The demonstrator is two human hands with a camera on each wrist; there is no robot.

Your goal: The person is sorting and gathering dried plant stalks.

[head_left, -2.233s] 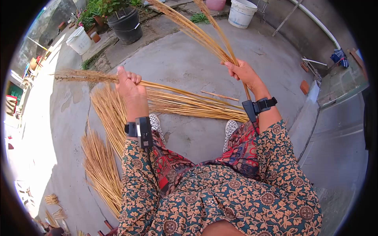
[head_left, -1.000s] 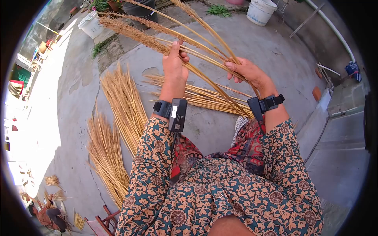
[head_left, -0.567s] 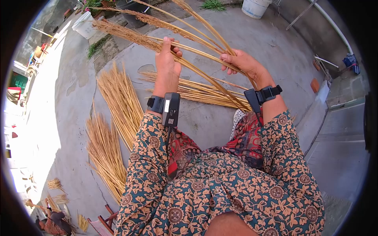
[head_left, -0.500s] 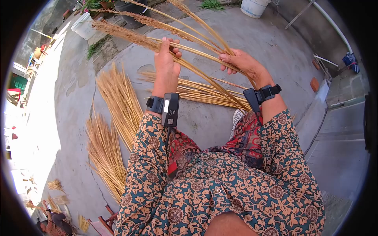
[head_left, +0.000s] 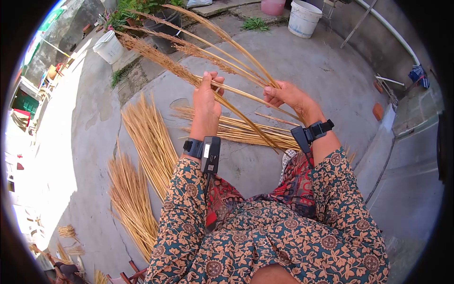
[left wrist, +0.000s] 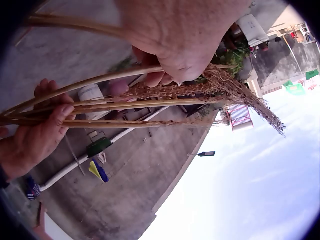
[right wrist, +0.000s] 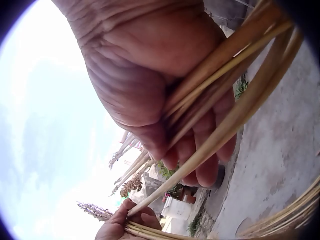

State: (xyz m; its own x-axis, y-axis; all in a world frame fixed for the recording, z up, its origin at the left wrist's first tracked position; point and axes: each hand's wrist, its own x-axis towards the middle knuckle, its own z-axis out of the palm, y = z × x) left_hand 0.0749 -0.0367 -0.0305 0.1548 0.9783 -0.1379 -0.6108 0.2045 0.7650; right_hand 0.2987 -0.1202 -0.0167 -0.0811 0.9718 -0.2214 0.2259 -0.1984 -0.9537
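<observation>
In the head view, my left hand (head_left: pixel 206 104) pinches dried broomcorn stalks (head_left: pixel 243 116) just below a brown seed head (head_left: pixel 158 56), thumb on top. These stalks slant down past my right hand toward the floor. My right hand (head_left: pixel 293 98) grips several more stalks, thumb laid over them; their feathery heads (head_left: pixel 208 26) fan to the upper left. One pale stalk (right wrist: pixel 200 155) crosses below the right fingers to the left hand in the right wrist view. Drooping seed heads (left wrist: pixel 235 92) hang beyond the left fingers in the left wrist view.
Two bundles of stalks (head_left: pixel 150 137), (head_left: pixel 135 203) lie on the concrete at left, and a third bundle (head_left: pixel 250 132) lies ahead of the feet. White buckets (head_left: pixel 304 19), (head_left: pixel 109 47) and a dark plant pot (head_left: pixel 163 33) stand farther off. A metal panel (head_left: pixel 406 180) is at right.
My left hand has come in from the far left, closer to my right hand. The right hand's stalks, earlier pointing up, now fan leftward. Lately the left hand has shifted little.
</observation>
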